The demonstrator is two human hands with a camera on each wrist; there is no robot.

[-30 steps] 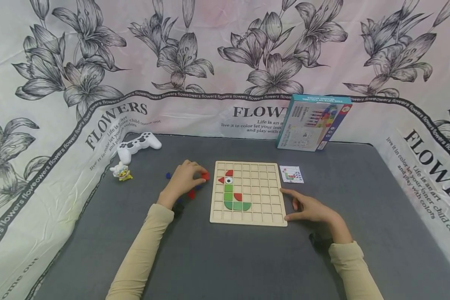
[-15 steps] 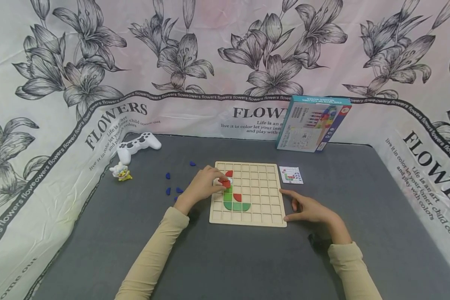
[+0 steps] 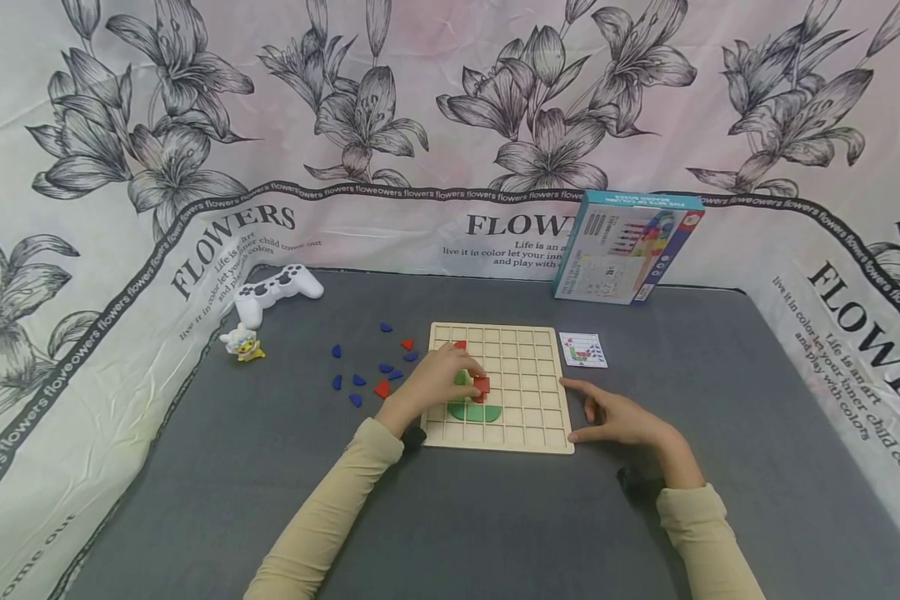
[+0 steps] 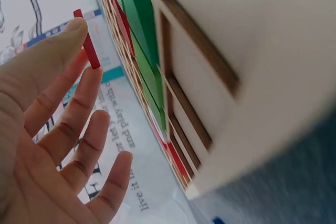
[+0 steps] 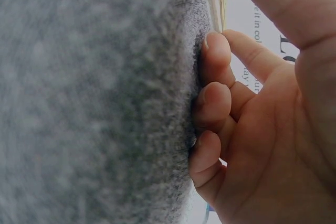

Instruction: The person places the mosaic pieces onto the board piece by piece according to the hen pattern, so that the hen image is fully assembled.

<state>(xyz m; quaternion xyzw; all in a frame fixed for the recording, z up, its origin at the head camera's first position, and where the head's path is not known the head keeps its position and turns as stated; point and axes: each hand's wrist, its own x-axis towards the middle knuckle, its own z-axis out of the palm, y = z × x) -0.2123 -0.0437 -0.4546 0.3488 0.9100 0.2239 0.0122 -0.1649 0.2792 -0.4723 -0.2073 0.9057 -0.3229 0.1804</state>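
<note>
Thumb and fingertips of my left hand [image 3: 441, 377] pinch a red square tile [image 3: 482, 384] over the left half of the wooden grid board [image 3: 525, 375]. In the left wrist view this red tile appears edge-on, apart from the board. Green tiles [image 3: 476, 412] lie in the lower left cells, and a red rounded tile [image 3: 460, 344] shows above the hand; the hand hides some pieces between them. My right hand [image 3: 626, 417] touches the board's right edge with index finger and thumb spread; its other fingers bend against the grey cloth in the right wrist view.
Blue half-round pieces [image 3: 359, 380] and a few red pieces [image 3: 382, 388] lie left of the board. A pattern card [image 3: 582, 349] is at its upper right. Behind stands a box [image 3: 622, 250]. A white game controller [image 3: 278, 292] and small figurine [image 3: 243, 342] sit far left.
My left hand has carried the red square tile from beside the board rightward, past the bird's head shape, to over the green pieces. The right hand stays put.
</note>
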